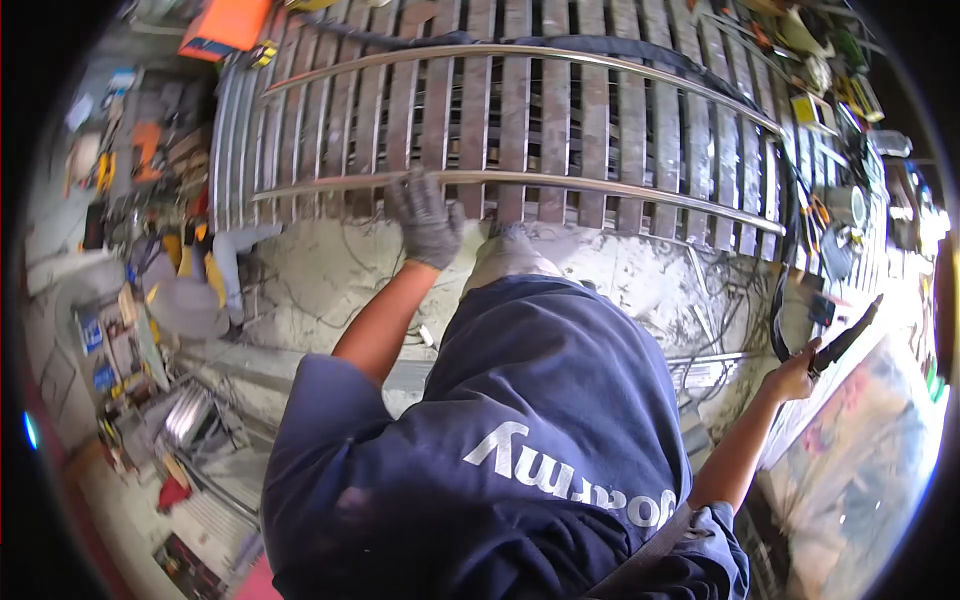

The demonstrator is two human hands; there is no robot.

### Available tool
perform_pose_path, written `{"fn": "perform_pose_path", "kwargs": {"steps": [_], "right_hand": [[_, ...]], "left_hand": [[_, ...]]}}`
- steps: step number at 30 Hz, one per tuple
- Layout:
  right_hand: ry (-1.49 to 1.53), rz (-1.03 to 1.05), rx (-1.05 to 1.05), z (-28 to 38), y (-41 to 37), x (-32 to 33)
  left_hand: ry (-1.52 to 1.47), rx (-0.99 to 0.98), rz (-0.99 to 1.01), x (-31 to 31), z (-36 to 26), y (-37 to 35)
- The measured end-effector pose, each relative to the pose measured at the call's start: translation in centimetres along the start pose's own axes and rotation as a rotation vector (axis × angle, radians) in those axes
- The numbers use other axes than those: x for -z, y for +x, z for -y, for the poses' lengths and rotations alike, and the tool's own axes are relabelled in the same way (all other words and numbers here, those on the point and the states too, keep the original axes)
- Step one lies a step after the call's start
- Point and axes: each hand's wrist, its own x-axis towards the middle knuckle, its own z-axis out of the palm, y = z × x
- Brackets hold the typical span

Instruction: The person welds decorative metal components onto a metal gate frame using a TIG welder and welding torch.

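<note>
My left hand [424, 218], in a grey glove, lies with its fingers spread at the near metal tube [560, 180], which runs across the slatted metal table [515, 120]. Its fingertips reach the tube. A second tube [440, 52] lies farther back on the slats, roughly alongside the first. Out to the right, away from the table, my bare right hand [793, 376] is closed around the handle of a dark, elongated tool [848, 336]. The tool points up and to the right.
An orange box [226, 28] stands at the table's back left corner. A black cable [650, 50] crosses the back slats and drops down the right side. Tools clutter the right end. Another person's leg [230, 270] is at the left. Plastic sheeting [850, 460] covers something at the lower right.
</note>
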Motion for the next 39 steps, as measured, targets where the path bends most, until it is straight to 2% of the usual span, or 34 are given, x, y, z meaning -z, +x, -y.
{"fn": "perform_pose_path", "kwargs": {"steps": [2, 5, 8, 9, 10, 13, 16, 17, 24, 25, 26, 28, 29, 31, 32, 34, 35, 37, 39], "right_hand": [[0.069, 0.099, -0.032, -1.3, 1.6, -1.7], [0.235, 0.149, 0.279, -1.7, 2.3, -4.1], [0.088, 0.238, 0.115, -1.5, 2.7, -4.4], [0.017, 0.231, 0.139, 0.0, 1.5, -3.5], [0.076, 0.242, 0.131, 0.8, 0.6, -2.9], [0.259, 0.264, 0.124, 2.1, -1.0, -0.9], [0.396, 0.247, 0.135, 2.0, -1.9, 0.7], [0.4, 0.225, 0.131, 1.7, -1.4, 0.9], [0.43, 0.199, 0.239, -1.3, 1.5, 0.5], [0.442, 0.207, 0.266, -2.4, 2.3, -0.4], [0.455, 0.214, 0.294, -2.5, 2.3, -0.7], [0.266, 0.178, 0.304, -2.4, 2.8, -0.5], [0.22, 0.155, 0.333, -2.8, 3.2, -1.0], [0.137, 0.137, 0.34, -3.7, 5.9, -2.6], [0.0, 0.1, 0.334, -3.1, 5.9, -2.2], [0.24, 0.185, 0.36, -2.7, 6.7, -2.5], [0.169, 0.178, 0.42, -2.2, 7.4, -2.5], [-0.066, 0.172, 0.482, -1.3, 9.9, -2.5], [-0.085, 0.175, 0.528, -1.3, 12.1, -3.3]], "left_hand": [[-0.072, -0.003, 0.089, 0.8, -4.1, 0.1], [-0.081, -0.034, 0.196, 1.4, -8.6, 0.4], [-0.017, -0.101, 0.283, 2.1, -12.2, 0.7], [-0.003, -0.156, 0.272, 2.8, -13.2, 0.8], [0.008, -0.214, 0.259, 3.5, -14.0, 1.2], [-0.088, -0.492, 0.365, 2.5, -15.1, 1.2], [-0.296, -0.483, 0.531, -0.5, -16.5, -1.6], [-0.131, -0.537, 0.46, 2.2, -17.2, -1.9], [-0.256, -0.469, 0.463, 4.8, -14.0, -11.9], [-0.211, -0.558, 0.505, 5.8, -12.6, -13.2], [-0.285, -0.439, 0.468, 5.5, -11.3, -15.4], [-0.425, -0.195, 0.385, 4.9, -9.1, -20.2], [-0.463, -0.139, 0.308, 4.6, -7.9, -22.2], [-0.449, -0.034, 0.281, 5.5, -5.9, -25.3], [-0.442, 0.013, 0.265, 6.0, -5.1, -26.8], [-0.43, 0.142, 0.378, 7.0, -3.9, -29.3], [-0.43, 0.194, 0.434, 7.5, -3.7, -30.4], [-0.428, 0.223, 0.379, 7.7, -3.7, -32.7], [-0.467, 0.254, 0.372, 7.3, -4.2, -34.6]]}}
